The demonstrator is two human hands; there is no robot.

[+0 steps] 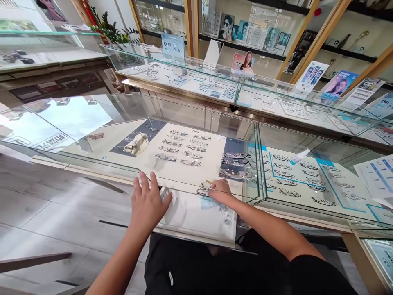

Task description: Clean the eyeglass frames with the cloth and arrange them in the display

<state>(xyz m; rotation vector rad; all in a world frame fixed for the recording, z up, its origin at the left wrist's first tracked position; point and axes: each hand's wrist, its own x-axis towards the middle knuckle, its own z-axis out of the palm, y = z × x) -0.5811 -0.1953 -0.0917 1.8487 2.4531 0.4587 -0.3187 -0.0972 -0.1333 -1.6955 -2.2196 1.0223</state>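
Observation:
My left hand (147, 203) rests with fingers spread on the near edge of a glass display case (258, 135), next to a small clear object. Inside the case, my right hand (220, 191) is closed in a pinch on a pair of glasses (204, 189) at the front of a white display tray (215, 143). Rows of spectacle frames (181, 149) lie on that tray. A crumpled beige cloth (136, 144) lies on a dark mat to the left.
A white spray bottle (299, 157) lies on the glass top to the right. More frames sit on blue-lined trays (307, 180). Printed sheets (376, 174) lie far right. A second counter (215, 88) with leaflets stands behind. Grey floor to the left.

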